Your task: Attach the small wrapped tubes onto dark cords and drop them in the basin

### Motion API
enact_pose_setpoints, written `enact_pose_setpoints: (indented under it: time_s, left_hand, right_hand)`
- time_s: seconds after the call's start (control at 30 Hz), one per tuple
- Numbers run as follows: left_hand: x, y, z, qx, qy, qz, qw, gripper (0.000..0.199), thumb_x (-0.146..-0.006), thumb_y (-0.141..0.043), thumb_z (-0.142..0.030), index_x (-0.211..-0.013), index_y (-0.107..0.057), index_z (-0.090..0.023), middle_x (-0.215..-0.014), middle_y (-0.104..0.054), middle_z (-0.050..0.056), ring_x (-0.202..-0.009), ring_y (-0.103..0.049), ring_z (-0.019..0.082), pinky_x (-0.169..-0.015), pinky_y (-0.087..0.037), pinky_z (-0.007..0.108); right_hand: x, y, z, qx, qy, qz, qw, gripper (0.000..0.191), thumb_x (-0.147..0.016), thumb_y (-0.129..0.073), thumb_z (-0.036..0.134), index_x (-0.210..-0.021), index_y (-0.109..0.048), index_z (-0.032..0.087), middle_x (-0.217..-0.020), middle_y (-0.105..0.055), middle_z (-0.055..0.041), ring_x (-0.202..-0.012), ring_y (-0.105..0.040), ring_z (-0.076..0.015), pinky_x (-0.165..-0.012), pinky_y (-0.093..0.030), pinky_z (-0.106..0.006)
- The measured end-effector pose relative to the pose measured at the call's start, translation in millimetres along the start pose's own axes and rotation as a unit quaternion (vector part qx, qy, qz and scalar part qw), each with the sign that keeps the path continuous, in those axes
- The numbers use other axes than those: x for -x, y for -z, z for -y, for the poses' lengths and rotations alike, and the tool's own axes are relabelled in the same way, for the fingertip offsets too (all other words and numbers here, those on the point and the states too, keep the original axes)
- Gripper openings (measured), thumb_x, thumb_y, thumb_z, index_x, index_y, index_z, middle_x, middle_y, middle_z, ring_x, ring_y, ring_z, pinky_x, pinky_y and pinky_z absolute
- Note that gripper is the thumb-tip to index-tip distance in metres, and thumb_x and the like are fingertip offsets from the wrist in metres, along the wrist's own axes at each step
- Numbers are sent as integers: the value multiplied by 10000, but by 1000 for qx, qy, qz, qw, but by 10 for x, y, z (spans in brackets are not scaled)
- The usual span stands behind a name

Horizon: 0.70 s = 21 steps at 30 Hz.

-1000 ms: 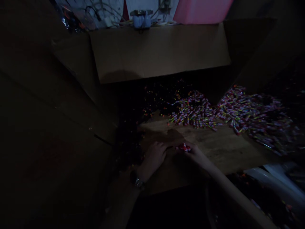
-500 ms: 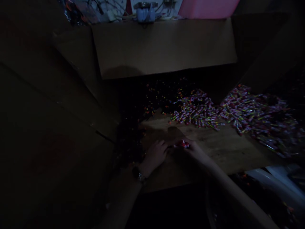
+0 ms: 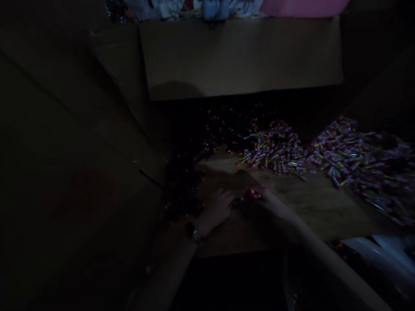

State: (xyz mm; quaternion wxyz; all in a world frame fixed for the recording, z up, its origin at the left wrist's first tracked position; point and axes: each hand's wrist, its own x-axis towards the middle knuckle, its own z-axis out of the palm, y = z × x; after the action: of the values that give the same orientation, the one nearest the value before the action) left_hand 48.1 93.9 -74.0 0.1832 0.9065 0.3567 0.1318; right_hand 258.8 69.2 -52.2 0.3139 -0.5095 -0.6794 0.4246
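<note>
The scene is very dark. My right hand (image 3: pixel 267 199) is closed around a small red-and-white piece (image 3: pixel 252 194), its exact kind too dim to tell. To its left, my left hand (image 3: pixel 218 208), with a watch (image 3: pixel 193 233) on the wrist, has its fingers bent and drawn together. A thin dark bit with a pale tip (image 3: pixel 240 199) shows between the two hands. What the left fingertips hold is hidden. Both hands are low over a wooden board (image 3: pixel 301 207). Beyond them lies a heap of small shiny pink, white and yellow-green stick-like pieces (image 3: pixel 279 149).
A second, larger heap of the same pieces (image 3: pixel 353 151) spreads to the right. Small orange and yellow bits (image 3: pixel 210 144) lie scattered on a dark area behind the board. Cardboard panels (image 3: pixel 243 56) stand at the back and left. Something pink (image 3: pixel 301 7) shows at the top.
The view has shifted a little, so everything appears slightly further right. Both hands stay close together over the board, the right with the red-and-white piece still in it.
</note>
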Motion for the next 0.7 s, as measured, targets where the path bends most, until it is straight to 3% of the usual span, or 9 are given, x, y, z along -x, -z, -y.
enact_pose_setpoints:
  time_s: [0.13, 0.33, 0.57, 0.7]
  left_hand:
    - [1, -18, 4, -9, 8, -2, 1000, 200, -876, -463, -181, -998, -620, -170, -984, -637, 72, -938, -519, 223, -824, -435, 366]
    - [9, -41, 20, -7, 3, 3, 1000, 240, -886, -441, -177, -1059, -607, -178, -1018, -635, 71, -962, -511, 227, -832, -425, 375]
    - [27, -90, 31, -22, -18, 4, 1000, 351, -851, -475, -132, -1189, -550, -184, -1142, -615, 48, -1017, -495, 231, -868, -413, 376]
    - [59, -105, 4, -37, -27, -7, 999, 349, -860, -476, -149, -1201, -537, -191, -1172, -596, 50, -1039, -490, 230, -868, -413, 379]
  right_hand:
    - [19, 1, -92, -21, -22, -9, 999, 168, -752, -589, 275, -872, -686, 211, -802, -696, -35, -839, -615, -242, -826, -476, -352]
    - [0, 29, -85, -1, -10, -4, 1000, 194, -735, -582, 237, -904, -671, 203, -924, -697, -50, -911, -603, -259, -877, -453, -383]
    - [-106, 42, -78, 19, 20, 49, 998, 126, -757, -555, 230, -800, -673, 232, -782, -698, -30, -860, -619, -248, -927, -429, -388]
    - [-133, 43, -126, 21, 17, 45, 999, 86, -725, -592, 254, -753, -667, 223, -794, -705, -34, -809, -624, -234, -854, -475, -359]
